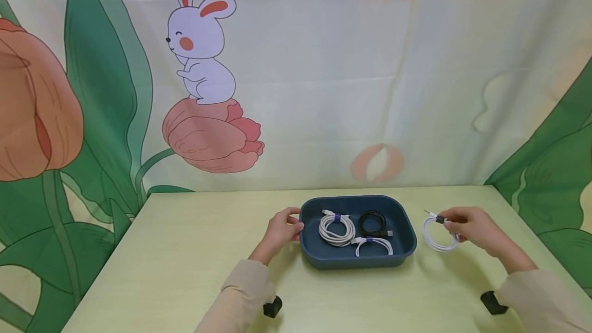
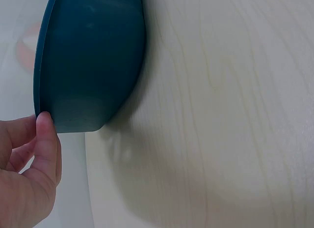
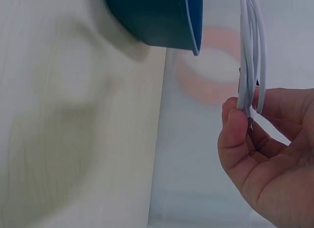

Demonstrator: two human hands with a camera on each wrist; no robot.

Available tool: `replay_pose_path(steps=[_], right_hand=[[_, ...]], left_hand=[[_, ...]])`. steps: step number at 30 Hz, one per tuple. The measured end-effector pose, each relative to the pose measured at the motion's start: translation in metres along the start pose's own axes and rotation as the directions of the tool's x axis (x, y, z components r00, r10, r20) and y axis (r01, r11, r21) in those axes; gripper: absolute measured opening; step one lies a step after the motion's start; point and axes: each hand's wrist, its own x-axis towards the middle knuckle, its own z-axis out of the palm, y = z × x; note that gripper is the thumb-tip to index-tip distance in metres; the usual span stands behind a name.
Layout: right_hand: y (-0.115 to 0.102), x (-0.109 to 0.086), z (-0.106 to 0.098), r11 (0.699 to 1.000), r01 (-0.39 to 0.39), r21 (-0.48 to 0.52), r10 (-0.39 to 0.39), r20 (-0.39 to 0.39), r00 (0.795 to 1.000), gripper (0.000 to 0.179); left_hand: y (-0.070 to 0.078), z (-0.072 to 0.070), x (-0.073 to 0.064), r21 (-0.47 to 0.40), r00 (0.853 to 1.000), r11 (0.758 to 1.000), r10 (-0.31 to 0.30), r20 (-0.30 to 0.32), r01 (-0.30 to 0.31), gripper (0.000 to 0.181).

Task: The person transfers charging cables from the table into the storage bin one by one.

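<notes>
A dark blue plastic bin [image 1: 365, 259] stands on the table. My left hand [image 1: 283, 226] pinches its left rim, thumb and fingers on either side of the wall in the left wrist view. Inside lie a thick coiled white cable [image 1: 337, 240], a coiled black cable [image 1: 371, 214] and a smaller white cable [image 1: 381, 241] with a purple tie. Right of the bin, my right hand [image 1: 474, 227] holds a coiled white cable [image 1: 439, 248] with a black tie, between thumb and fingers. In the right wrist view this coil [image 3: 249, 56] hangs edge-on, apart from the bin.
The pale wood-grain table [image 1: 194, 251] extends to both sides of the bin. Behind it hangs a backdrop cloth [image 1: 314, 91] printed with a rabbit and tulips. A small black device [image 1: 273, 307] sits at the left sleeve, another [image 1: 493, 302] at the right.
</notes>
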Motion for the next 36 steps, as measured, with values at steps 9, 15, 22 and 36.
replay_pose_path(steps=[9, 15, 22, 36], right_hand=[[-0.013, 0.011, 0.011, 1.000, 0.007, -0.014, -0.007, 0.010, 1.000, 0.030], [-0.015, 0.019, 0.018, 1.000, -0.011, -0.027, 0.011, 0.013, 1.000, 0.029], [-0.025, 0.026, 0.024, 1.000, 0.010, -0.019, -0.010, 0.028, 1.000, 0.028], [-0.044, 0.040, 0.043, 0.999, 0.054, -0.007, -0.053, 0.051, 0.997, 0.028]], left_hand=[[0.000, 0.000, 0.000, -0.005, 1.000, 1.000, -0.002, -0.002, 0.002, 0.038], [0.000, 0.000, 0.000, 0.000, 1.000, 1.000, -0.008, 0.005, 0.008, 0.038], [0.000, 0.000, 0.000, 0.003, 1.000, 1.000, -0.007, 0.001, 0.007, 0.038], [0.001, 0.000, 0.000, 0.004, 1.000, 1.000, -0.012, 0.002, 0.012, 0.039]])
